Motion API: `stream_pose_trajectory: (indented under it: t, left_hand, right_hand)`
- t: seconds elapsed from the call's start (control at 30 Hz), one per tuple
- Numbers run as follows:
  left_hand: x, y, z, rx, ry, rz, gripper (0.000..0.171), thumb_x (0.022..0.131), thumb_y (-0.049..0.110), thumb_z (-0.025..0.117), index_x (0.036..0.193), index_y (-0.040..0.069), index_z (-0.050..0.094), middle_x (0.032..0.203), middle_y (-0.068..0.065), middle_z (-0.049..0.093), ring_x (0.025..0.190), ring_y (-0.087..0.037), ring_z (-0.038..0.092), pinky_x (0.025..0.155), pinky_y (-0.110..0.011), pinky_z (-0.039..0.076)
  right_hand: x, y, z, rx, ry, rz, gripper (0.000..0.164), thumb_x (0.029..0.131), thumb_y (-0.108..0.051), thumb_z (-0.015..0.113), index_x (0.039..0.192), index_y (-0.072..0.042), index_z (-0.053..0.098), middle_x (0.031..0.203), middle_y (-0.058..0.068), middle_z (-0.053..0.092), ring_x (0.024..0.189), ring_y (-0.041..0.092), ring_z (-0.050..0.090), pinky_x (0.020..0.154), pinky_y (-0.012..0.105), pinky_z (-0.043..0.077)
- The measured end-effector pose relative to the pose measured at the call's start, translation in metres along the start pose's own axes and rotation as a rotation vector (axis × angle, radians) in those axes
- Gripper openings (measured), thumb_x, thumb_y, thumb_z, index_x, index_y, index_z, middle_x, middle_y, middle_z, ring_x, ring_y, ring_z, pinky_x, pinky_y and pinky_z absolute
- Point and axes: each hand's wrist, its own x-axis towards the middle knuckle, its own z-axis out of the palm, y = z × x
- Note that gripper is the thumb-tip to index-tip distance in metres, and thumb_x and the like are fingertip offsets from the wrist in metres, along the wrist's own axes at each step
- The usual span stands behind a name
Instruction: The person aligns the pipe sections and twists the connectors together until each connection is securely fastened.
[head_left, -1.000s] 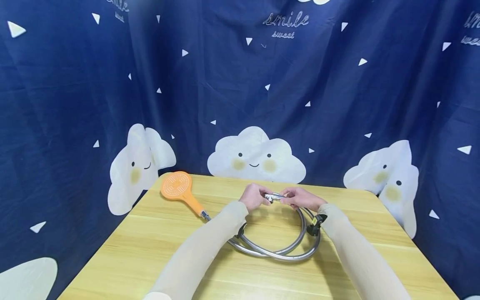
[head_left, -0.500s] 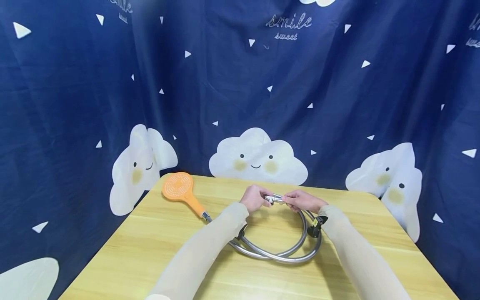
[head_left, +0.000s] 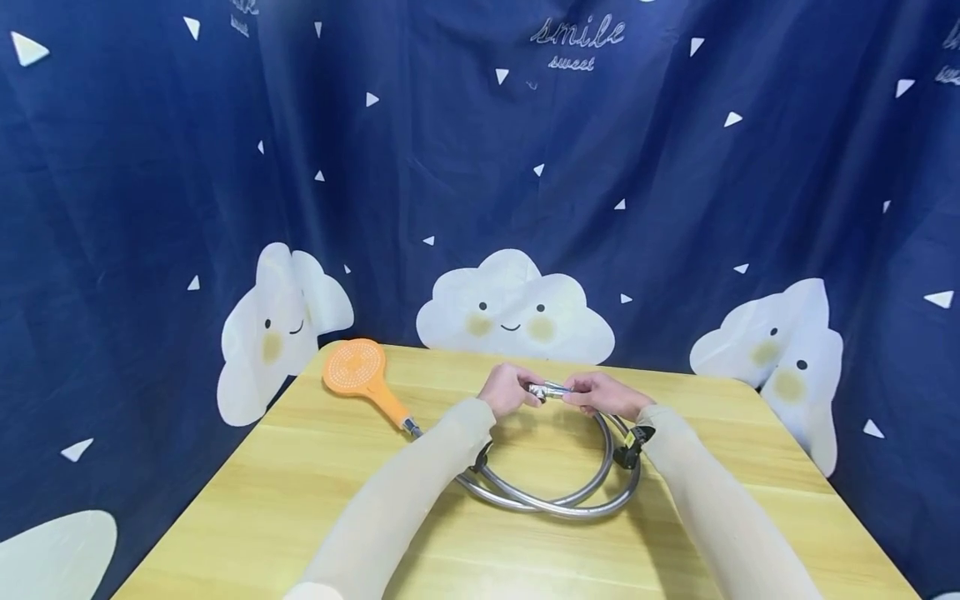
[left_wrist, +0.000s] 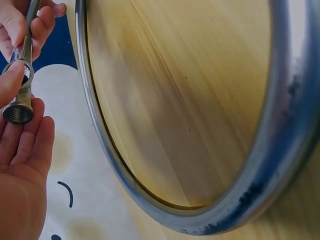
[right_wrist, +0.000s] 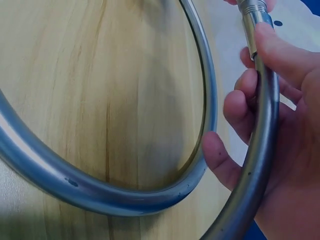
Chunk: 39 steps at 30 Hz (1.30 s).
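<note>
In the head view my left hand [head_left: 507, 390] holds a small chrome pipe fitting [head_left: 537, 392] between thumb and fingers, a little above the table. The left wrist view shows that fitting's round threaded opening [left_wrist: 18, 114] facing the camera. From the other side my right hand [head_left: 603, 393] pinches the end of a grey metal shower hose [right_wrist: 265, 110], its thumb on the chrome end sleeve [right_wrist: 256, 32]. Fitting and sleeve meet in line. The hose loops on the table below both hands and leads left to an orange shower head [head_left: 356, 368], which lies face up.
The wooden table [head_left: 285, 492] has rounded far corners. A dark blue curtain [head_left: 480, 183] with white clouds and triangles hangs behind it and at both sides. Black camera mounts [head_left: 628, 454] sit at the wrists, close to the hose loop.
My right hand's fingers shift slightly around the hose's end sleeve. The left hand keeps its hold on the fitting, and the shower head stays put. The head view tilts a little.
</note>
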Motion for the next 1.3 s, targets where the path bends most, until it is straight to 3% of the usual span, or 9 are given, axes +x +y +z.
stream_pose_trajectory:
  t: [0.2, 0.5, 0.73, 1.03, 1.3]
  left_hand:
    - [-0.004, -0.0025, 0.001, -0.007, 0.002, 0.0, 0.036, 0.07, -0.001, 0.087, 0.102, 0.014, 0.08, 0.097, -0.002, 0.077, 0.085, -0.011, 0.067, 0.082, -0.029, 0.055]
    - [0.0, -0.0023, 0.0034, -0.027, -0.009, 0.016, 0.037, 0.07, -0.003, 0.086, 0.103, 0.013, 0.08, 0.099, -0.003, 0.078, 0.083, -0.01, 0.068, 0.081, -0.027, 0.056]
    - [0.0049, 0.0009, 0.0025, -0.016, -0.007, 0.013, 0.038, 0.07, -0.002, 0.087, 0.104, 0.014, 0.079, 0.1, -0.003, 0.078, 0.084, -0.01, 0.068, 0.082, -0.027, 0.056]
    - [-0.0007, -0.0009, 0.0032, -0.044, -0.016, 0.006, 0.039, 0.07, -0.003, 0.086, 0.106, 0.012, 0.079, 0.102, -0.006, 0.078, 0.084, -0.011, 0.069, 0.077, -0.024, 0.056]
    - [0.0, 0.0005, 0.0015, -0.053, -0.02, -0.005, 0.04, 0.072, -0.004, 0.085, 0.107, 0.014, 0.079, 0.103, -0.004, 0.077, 0.085, -0.011, 0.068, 0.078, -0.025, 0.056]
  right_hand:
    - [-0.0008, 0.0003, 0.0022, -0.013, -0.023, 0.016, 0.044, 0.106, -0.032, 0.051, 0.109, 0.01, 0.066, 0.07, 0.011, 0.051, 0.064, 0.026, 0.045, 0.064, 0.038, 0.044]
    - [0.002, 0.0008, 0.0004, 0.006, 0.014, 0.029, 0.024, 0.097, -0.023, 0.068, 0.113, -0.007, 0.063, 0.073, 0.004, 0.054, 0.066, 0.024, 0.05, 0.064, 0.036, 0.047]
    - [-0.0005, -0.0041, -0.0033, -0.009, -0.01, -0.008, 0.034, 0.103, -0.023, 0.058, 0.116, 0.008, 0.06, 0.074, 0.007, 0.05, 0.068, 0.031, 0.047, 0.062, 0.037, 0.044]
    - [0.0019, -0.0029, -0.0023, -0.035, -0.037, 0.033, 0.041, 0.107, -0.029, 0.048, 0.108, 0.01, 0.063, 0.072, 0.012, 0.052, 0.064, 0.025, 0.048, 0.062, 0.033, 0.045]
    - [0.0025, -0.0004, -0.0008, -0.005, 0.001, 0.036, 0.023, 0.099, -0.019, 0.064, 0.116, -0.004, 0.06, 0.073, 0.005, 0.051, 0.064, 0.024, 0.046, 0.062, 0.034, 0.042]
